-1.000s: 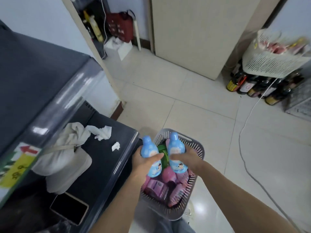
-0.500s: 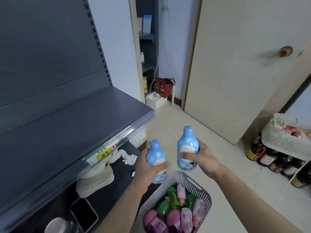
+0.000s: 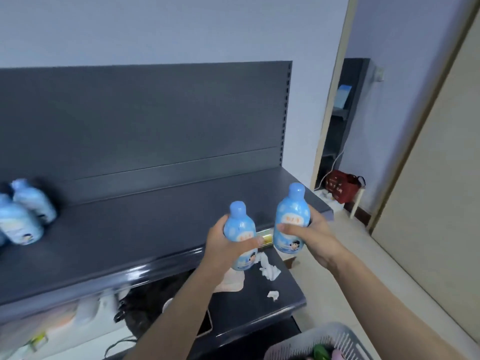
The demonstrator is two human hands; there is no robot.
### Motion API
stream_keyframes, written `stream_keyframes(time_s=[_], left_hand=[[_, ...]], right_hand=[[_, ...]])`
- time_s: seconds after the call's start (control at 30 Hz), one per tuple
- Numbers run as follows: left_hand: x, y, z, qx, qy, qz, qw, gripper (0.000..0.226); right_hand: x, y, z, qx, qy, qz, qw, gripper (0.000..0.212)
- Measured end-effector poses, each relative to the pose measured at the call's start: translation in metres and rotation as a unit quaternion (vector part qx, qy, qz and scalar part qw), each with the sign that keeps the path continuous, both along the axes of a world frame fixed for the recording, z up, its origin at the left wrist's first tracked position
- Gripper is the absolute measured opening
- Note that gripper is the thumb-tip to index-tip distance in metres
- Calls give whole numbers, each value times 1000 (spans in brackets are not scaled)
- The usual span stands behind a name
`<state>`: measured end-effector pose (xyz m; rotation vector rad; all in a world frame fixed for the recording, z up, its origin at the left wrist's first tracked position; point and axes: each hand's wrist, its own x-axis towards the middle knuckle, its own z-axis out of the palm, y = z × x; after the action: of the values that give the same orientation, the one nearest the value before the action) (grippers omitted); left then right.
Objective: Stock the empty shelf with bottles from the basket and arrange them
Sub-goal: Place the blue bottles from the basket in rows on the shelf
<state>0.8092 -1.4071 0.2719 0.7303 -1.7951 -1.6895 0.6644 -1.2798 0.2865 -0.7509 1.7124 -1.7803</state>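
Dark grey metal: shelf (image 3: 130, 242) runs across the view from 9 o'clock to 3 o'clock, with a slotted back panel (image 3: 155, 120) upright behind it. Pale door (image 3: 436, 203) fills the 3 o'clock edge. Lower shelf (image 3: 259, 310) juts out beneath, toward 6 o'clock. Grey slotted basket (image 3: 335, 339) at 5 o'clock is cut by the frame edge. Something green (image 3: 320, 353) shows inside; the rest is too cropped to tell.

Forearms enter from 6 and 5 o'clock. Left hand (image 3: 223, 248) wraps a light blue bottle, thumb across the label front, fingers curled round behind. Left-hand bottle (image 3: 239, 227) is upright, cap up, held in the air over the shelf's front lip, just right of centre. Right hand (image 3: 317, 235) grips a like bottle the same way, thumb on the front, fingers round the far side. Right-hand bottle (image 3: 292, 216) is upright, at 2 o'clock of the first and a little higher, near it but apart.

Shelved bottles (image 3: 19, 224): at least two of the same blue kind stand on the shelf at 9 o'clock, blurred and close together, one behind the other. Cannot tell whether a third is cut by the edge.

Red bag (image 3: 340, 185) sits low in the doorway at 2 o'clock. Beige cloth (image 3: 231, 280) and white tissue scraps (image 3: 270, 270) lie on the lower shelf, below the left-hand bottle. Yellow price strip (image 3: 266, 239) on the shelf lip shows between the two held bottles.
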Motion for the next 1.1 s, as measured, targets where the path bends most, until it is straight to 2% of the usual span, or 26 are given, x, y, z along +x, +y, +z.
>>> stream_keyframes(time_s=[0.2,0.5,0.63,0.97,1.1], left_hand=[[70,-68,12,-15,4,78,997,41],[188,-190,6,-32,-6,156,987,42],[230,-233,1,-36,-11,184,982,45],[299,-287,-24,-12,-15,252,968,48],[314,-298,-31,-4,-15,261,965,56]], right_hand=[[52,-88,12,-18,2,64,998,38],[156,-232,8,-18,-3,149,989,48],[198,-288,2,-11,-4,173,985,45],[271,-384,-20,11,12,242,970,41],[292,-410,-32,15,30,273,961,44]])
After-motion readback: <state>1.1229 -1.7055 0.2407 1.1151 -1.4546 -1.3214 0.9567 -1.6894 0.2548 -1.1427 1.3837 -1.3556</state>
